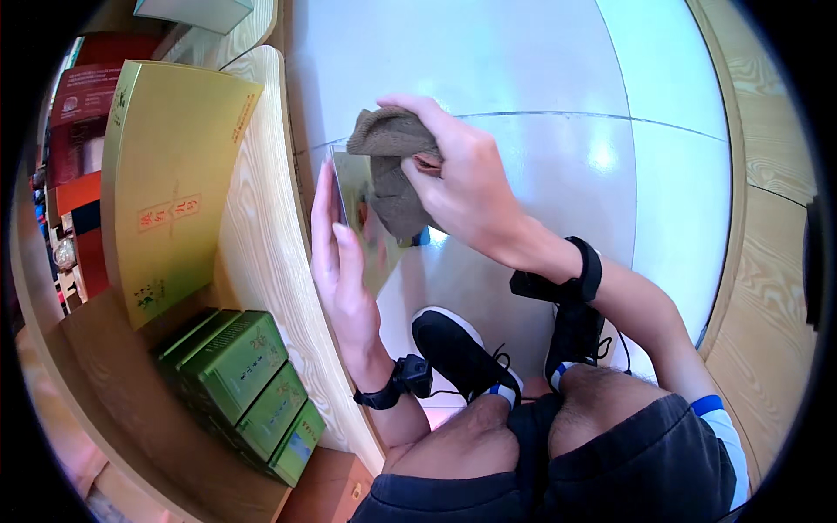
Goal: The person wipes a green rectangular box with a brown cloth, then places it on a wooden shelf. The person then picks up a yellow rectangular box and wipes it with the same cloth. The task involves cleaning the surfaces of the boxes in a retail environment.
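Observation:
My left hand (344,279) grips the edge of a thin, glossy, greenish-gold panel (375,257) that stands upright, fingers along its left side and thumb near the edge. My right hand (471,183) is closed on a folded olive-brown cloth (384,131), which lies against the upper part of the panel's face and hides much of it. I cannot make out exactly what the panel is.
A wooden shelf (270,261) runs along my left, holding a tall gold box (174,157), stacked green boxes (248,375) and red packages (78,131). Below are a tiled floor (558,70) and my feet (453,349). Wooden boards (758,261) edge the right.

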Motion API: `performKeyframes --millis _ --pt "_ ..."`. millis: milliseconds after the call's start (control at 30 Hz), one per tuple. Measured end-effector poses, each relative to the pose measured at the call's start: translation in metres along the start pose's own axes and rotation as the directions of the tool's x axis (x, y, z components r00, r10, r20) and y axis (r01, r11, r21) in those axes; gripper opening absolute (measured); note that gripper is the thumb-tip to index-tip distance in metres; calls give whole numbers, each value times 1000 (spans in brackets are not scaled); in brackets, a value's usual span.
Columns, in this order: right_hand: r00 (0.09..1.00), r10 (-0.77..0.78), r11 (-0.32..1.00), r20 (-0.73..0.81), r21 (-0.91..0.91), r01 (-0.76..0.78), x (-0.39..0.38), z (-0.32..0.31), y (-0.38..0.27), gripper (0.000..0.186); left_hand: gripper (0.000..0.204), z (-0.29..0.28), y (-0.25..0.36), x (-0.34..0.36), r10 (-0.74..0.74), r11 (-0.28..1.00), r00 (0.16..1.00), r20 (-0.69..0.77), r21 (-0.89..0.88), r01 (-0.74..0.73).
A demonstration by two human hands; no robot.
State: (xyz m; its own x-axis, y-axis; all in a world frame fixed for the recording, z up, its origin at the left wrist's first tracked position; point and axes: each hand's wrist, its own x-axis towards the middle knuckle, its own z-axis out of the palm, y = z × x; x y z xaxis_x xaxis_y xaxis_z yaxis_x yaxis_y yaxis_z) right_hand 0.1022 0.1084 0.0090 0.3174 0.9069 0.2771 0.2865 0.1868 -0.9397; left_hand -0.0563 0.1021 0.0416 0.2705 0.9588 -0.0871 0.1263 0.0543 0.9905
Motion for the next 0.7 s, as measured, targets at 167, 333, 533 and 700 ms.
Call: performKeyframes --millis 167,333,533,700 --pt "994 -101 984 37 -145 105 0 16 -1 55 57 3 -3 1 -55 997 998 22 -47 56" --pt "995 -56 998 78 -26 58 -7 22 -5 61 53 3 -2 0 -137 987 990 -12 -86 136" --pt "979 -145 983 143 -93 159 -13 23 -5 67 52 0 -2 -1 -197 968 979 -57 -167 185" --pt "944 -180 963 276 -146 226 -32 25 -6 75 51 -2 -7 3 -168 967 981 -98 -209 145"
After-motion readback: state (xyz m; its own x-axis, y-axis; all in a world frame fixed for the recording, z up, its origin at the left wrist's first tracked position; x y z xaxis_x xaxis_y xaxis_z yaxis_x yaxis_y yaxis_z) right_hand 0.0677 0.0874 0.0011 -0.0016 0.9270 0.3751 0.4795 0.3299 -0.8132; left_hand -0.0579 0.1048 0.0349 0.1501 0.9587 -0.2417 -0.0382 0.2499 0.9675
